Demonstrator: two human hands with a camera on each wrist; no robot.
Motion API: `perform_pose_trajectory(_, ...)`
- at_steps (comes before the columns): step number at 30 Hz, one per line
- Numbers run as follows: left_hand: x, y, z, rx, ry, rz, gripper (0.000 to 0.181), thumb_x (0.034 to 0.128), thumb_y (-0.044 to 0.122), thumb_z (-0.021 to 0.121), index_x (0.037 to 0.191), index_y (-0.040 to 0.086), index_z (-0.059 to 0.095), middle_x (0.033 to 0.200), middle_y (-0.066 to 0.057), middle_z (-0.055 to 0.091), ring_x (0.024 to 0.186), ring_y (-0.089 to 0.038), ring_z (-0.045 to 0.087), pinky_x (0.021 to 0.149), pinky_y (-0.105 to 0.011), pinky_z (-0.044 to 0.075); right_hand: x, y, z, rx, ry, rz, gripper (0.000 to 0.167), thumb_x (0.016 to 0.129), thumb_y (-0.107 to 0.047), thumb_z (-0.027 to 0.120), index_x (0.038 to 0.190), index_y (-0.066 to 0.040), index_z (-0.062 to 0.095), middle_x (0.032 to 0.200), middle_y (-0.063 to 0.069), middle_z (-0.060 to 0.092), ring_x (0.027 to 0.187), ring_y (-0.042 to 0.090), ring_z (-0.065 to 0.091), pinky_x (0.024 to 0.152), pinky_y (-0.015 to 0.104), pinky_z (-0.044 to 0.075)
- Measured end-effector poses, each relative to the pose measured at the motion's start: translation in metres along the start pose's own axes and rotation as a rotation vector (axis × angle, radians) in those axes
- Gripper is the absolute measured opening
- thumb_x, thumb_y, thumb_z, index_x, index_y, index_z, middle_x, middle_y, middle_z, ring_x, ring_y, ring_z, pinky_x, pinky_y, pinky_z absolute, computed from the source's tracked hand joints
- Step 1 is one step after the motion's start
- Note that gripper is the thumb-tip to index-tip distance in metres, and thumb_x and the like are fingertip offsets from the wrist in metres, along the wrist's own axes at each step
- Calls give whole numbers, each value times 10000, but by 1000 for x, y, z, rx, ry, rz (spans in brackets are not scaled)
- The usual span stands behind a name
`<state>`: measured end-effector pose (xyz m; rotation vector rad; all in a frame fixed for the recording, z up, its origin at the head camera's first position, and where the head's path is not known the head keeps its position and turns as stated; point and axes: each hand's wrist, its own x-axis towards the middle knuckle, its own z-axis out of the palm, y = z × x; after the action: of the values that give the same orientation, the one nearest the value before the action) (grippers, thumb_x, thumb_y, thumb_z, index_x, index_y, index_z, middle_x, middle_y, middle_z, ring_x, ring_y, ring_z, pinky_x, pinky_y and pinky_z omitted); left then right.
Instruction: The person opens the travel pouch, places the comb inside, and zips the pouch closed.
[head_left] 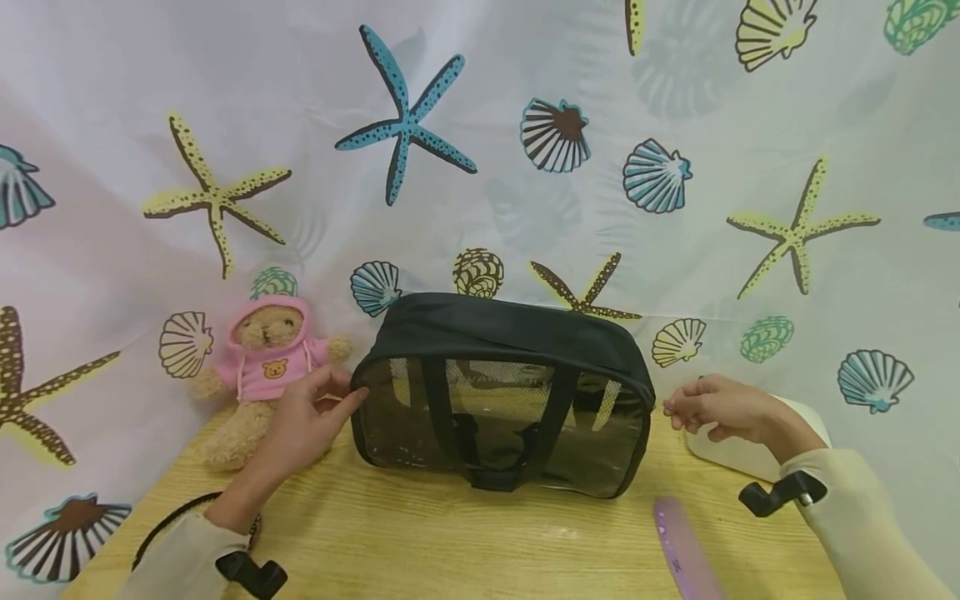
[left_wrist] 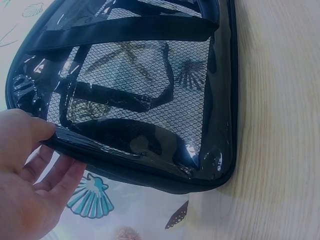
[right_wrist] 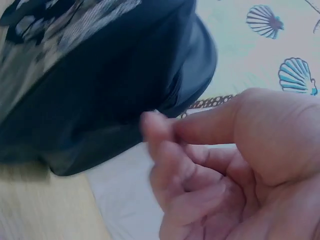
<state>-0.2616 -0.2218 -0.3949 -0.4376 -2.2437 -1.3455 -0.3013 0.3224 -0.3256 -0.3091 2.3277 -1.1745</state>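
A black bag (head_left: 495, 333) with a see-through front stands upright on the wooden table, its straps hanging down the front. My left hand (head_left: 307, 421) pinches the bag's upper left edge between thumb and fingers; the left wrist view shows this grip on the dark rim (left_wrist: 115, 157). Just off the bag's right side, my right hand (head_left: 723, 410) has curled fingers, thumb and forefinger tips together. In the right wrist view, the right hand (right_wrist: 215, 170) is by the bag's dark side (right_wrist: 110, 95), with nothing clearly visible in its fingers.
A teddy bear in a pink hoodie (head_left: 273, 367) leans at the left against the patterned cloth. A white rounded object (head_left: 738, 454) lies behind my right hand. A purple flat item (head_left: 684, 550) is at the front right, and a thin black curved object (head_left: 168, 518) at the front left.
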Motion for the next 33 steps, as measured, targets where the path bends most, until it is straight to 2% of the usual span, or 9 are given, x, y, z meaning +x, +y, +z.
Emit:
perform_pose_trajectory(5, -1, -2, 0, 14, 12, 16, 116, 926, 52, 755, 921, 38, 639, 761, -26, 572, 640, -26, 514, 607, -176, 485, -2, -14, -6, 15, 24, -4, 280, 1107, -245, 425, 1110, -26, 601, 789, -47, 492, 612, 72, 315, 553, 242, 326)
perform_pose_trajectory(9, -2, -4, 0, 28, 16, 24, 125, 928, 59, 755, 905, 67, 632, 696, 7, 501, 603, -44, 457, 575, -195, 445, -3, -22, -8, 15, 29, -14, 289, 1107, -242, 423, 1140, -5, 585, 772, -40, 458, 599, 91, 247, 536, 243, 298)
perform_pose_trajectory(11, -3, -3, -1, 28, 17, 29, 131, 932, 61, 751, 897, 78, 626, 687, 8, 483, 597, -49, 445, 569, -203, 435, -2, -26, -9, 14, 32, -17, 290, 1111, -253, 422, 1138, -16, 586, 771, -38, 459, 603, 100, 245, 540, 249, 300)
perform_pose_trajectory(16, -5, -3, -2, 38, 15, 42, 128, 937, 57, 743, 904, 89, 624, 666, 10, 475, 577, -56, 434, 552, -225, 413, 0, -35, -9, 10, 44, -8, 275, 1111, -282, 444, 1015, -70, 593, 749, -36, 453, 594, 106, 250, 539, 245, 311)
perform_pose_trajectory(21, -5, -2, -5, 30, 31, 39, 128, 931, 47, 747, 898, 87, 630, 664, 2, 492, 561, -48, 445, 531, -220, 414, 2, -46, -6, 1, 61, -40, 277, 1097, -317, 491, 958, -107, 606, 760, -43, 472, 601, 96, 298, 544, 253, 320)
perform_pose_trajectory(24, -5, -2, -7, 15, 18, 33, 109, 937, 79, 750, 912, 78, 645, 670, -8, 519, 566, -42, 466, 533, -216, 429, 1, -52, -3, -23, 95, -50, 279, 1092, -314, 508, 949, -98, 610, 787, -35, 488, 623, 92, 356, 545, 266, 337)
perform_pose_trajectory(27, -4, -2, -3, -1, 10, 21, 105, 942, 95, 749, 917, 84, 648, 673, -11, 518, 563, -49, 469, 534, -217, 430, -2, -56, -2, -48, 124, -58, 294, 1084, -331, 528, 931, -93, 610, 795, -25, 489, 651, 99, 394, 547, 274, 351)
perform_pose_trajectory(33, -4, -4, -2, -2, 33, 33, 111, 929, 54, 751, 909, 80, 645, 650, -3, 496, 549, -55, 455, 527, -220, 421, 2, -70, -1, -67, 120, -104, 325, 1083, -343, 531, 895, -87, 603, 779, -15, 492, 654, 104, 405, 559, 272, 367)
